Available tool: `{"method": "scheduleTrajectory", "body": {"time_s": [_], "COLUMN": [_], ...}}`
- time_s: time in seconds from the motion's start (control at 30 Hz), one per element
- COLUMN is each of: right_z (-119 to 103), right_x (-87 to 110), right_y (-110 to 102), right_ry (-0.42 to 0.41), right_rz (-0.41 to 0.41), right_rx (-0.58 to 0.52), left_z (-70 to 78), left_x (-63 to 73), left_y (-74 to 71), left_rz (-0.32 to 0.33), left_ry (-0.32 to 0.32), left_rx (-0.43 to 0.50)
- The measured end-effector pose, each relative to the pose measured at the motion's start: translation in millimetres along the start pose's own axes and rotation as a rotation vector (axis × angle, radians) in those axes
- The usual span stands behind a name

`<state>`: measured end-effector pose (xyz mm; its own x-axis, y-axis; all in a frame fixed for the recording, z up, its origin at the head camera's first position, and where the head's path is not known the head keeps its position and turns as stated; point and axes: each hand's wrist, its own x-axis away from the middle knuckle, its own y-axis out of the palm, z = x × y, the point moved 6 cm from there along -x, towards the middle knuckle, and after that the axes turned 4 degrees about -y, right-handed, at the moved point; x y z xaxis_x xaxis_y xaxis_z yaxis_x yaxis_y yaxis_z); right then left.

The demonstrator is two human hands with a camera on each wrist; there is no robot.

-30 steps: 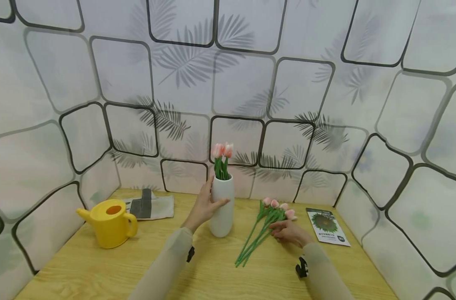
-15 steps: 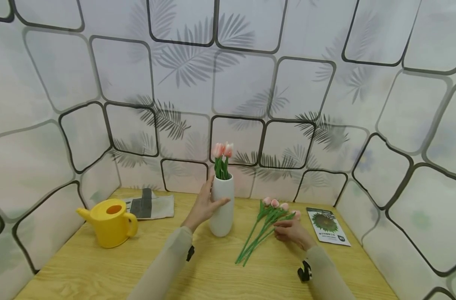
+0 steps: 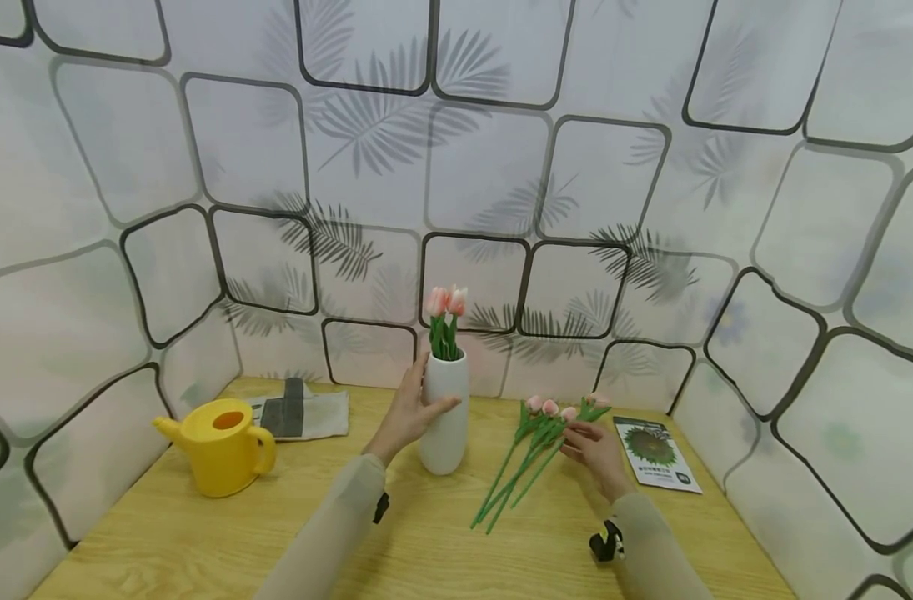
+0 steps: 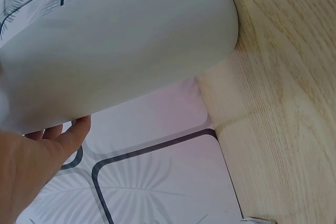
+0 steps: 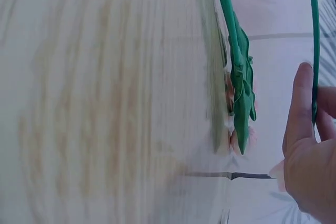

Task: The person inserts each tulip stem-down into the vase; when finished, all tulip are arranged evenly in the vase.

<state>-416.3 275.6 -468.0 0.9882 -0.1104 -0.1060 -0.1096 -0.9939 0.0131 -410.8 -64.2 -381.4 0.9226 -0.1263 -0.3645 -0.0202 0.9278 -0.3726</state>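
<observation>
A tall white vase [image 3: 445,425] stands upright with pink tulips [image 3: 447,302] in its mouth. My left hand [image 3: 411,417] grips its side, thumb across the front; in the left wrist view the fingers [image 4: 76,135] show at the edge of the vase [image 4: 126,51]. At the right, my right hand [image 3: 597,457] pinches one pink tulip [image 3: 597,403] by its stem below the bloom. The right wrist view shows that green stem [image 5: 315,35] between thumb and fingers, apart from the other tulips [image 5: 242,95]. Those tulips [image 3: 529,427] lie on the wooden table [image 3: 456,558], stems toward me.
On the left is a yellow watering can [image 3: 219,454], with a folded grey and white cloth [image 3: 321,414] behind it. A sunflower seed packet [image 3: 657,452] lies right of my right hand. Patterned walls [image 3: 373,358] enclose the table's back and sides.
My right hand has drawn one tulip away from the bunch, up and to the right, and its stem has shifted with it. The left hand and vase have stayed put.
</observation>
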Motion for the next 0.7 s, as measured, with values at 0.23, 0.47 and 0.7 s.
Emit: {"method": "scheduleTrajectory", "body": {"time_s": [0.23,0.47,0.7], "right_z": [-4,-5,-12], "right_x": [-1.8,-2.7,-1.9], "right_y": [1,4,8], "right_ry": [-0.008,0.037,0.033], "right_rz": [0.074,0.093,0.074], "right_rx": [-0.084,-0.204,-0.269], "left_z": [0.8,2.3,0.4], "left_x": [0.6,1.3,0.1], "left_y": [0.4,-0.4,0.2], "left_rz": [-0.002,-0.004,-0.002], "left_ry": [0.009,0.035,0.012], "left_rx": [0.001,-0.001,-0.008]}}
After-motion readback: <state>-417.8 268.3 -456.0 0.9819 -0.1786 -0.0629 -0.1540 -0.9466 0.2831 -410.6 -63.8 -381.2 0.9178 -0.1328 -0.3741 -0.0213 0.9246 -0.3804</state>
